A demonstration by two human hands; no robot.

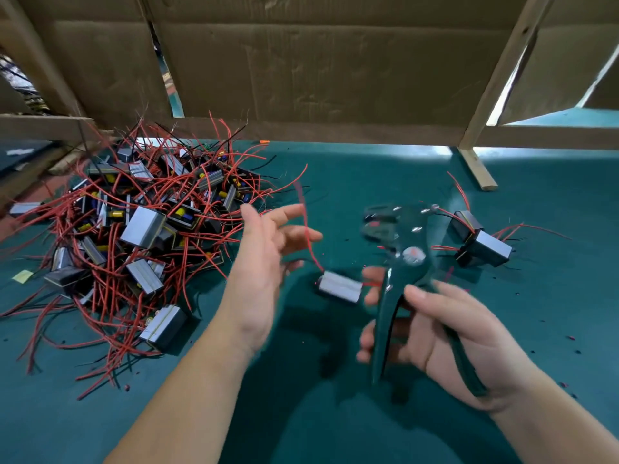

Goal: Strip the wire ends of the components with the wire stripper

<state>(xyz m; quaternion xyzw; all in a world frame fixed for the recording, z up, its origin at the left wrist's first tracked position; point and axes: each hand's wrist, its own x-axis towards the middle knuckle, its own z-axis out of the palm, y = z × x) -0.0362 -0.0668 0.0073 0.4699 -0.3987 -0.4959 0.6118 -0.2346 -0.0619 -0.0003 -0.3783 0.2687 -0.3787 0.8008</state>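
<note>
My right hand (445,333) grips the two dark handles of the wire stripper (402,249), whose jaws point up and away over the green mat. Just left of the stripper, a small silver and black component (340,286) appears blurred, low over the mat. Its red wire (306,222) curves up past the fingertips of my left hand (264,262). That hand is held up with its fingers spread and relaxed, and I see no firm grip on the wire. A big heap of the same components (134,236) with red and black wires lies to the left.
Two more components (482,242) with red wires lie right of the stripper. A cardboard wall (318,61) on a wooden frame (475,162) closes the back of the green mat (335,413). Tiny bits of insulation dot the mat at right.
</note>
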